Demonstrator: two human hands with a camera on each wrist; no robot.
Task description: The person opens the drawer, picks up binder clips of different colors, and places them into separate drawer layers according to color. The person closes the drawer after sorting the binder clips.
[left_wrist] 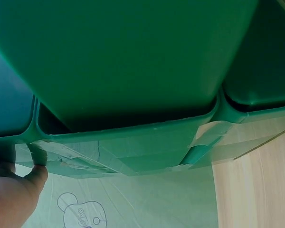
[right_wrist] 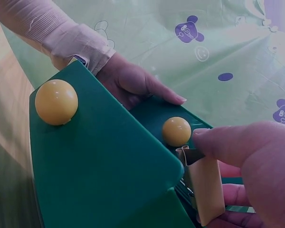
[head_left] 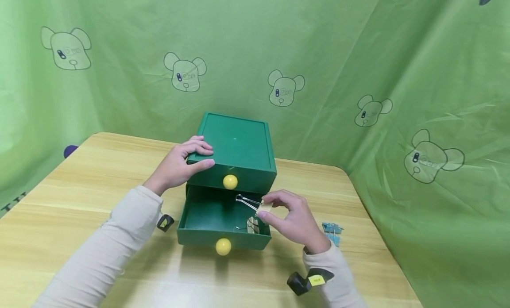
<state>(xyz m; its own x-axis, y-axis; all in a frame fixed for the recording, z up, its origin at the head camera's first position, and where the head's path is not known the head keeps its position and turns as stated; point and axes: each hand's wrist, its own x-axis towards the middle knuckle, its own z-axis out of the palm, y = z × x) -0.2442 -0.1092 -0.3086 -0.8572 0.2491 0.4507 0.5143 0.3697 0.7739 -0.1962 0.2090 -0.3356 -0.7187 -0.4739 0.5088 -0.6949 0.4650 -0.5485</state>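
A small green drawer cabinet point(head_left: 235, 142) with yellow ball knobs stands on the table, its lower drawer point(head_left: 199, 236) pulled out. My left hand point(head_left: 185, 159) rests on the cabinet's top left front corner, fingers lying along the top. In the left wrist view, fingertips point(left_wrist: 37, 176) of that hand touch the green edge. My right hand point(head_left: 292, 215) pinches a pale yellow binder clip point(right_wrist: 206, 187) between thumb and fingers, over the right part of the open drawer. Its wire handles point left. Another pale yellow binder clip point(head_left: 252, 225) lies inside the drawer, near its front right corner.
Blue binder clips point(head_left: 332, 232) lie on the wooden table point(head_left: 131, 162) to the right of my right hand. A green curtain point(head_left: 239, 47) with bear-head drawings hangs behind and beside the table. A purple round thing point(head_left: 70, 151) shows past the table's left edge.
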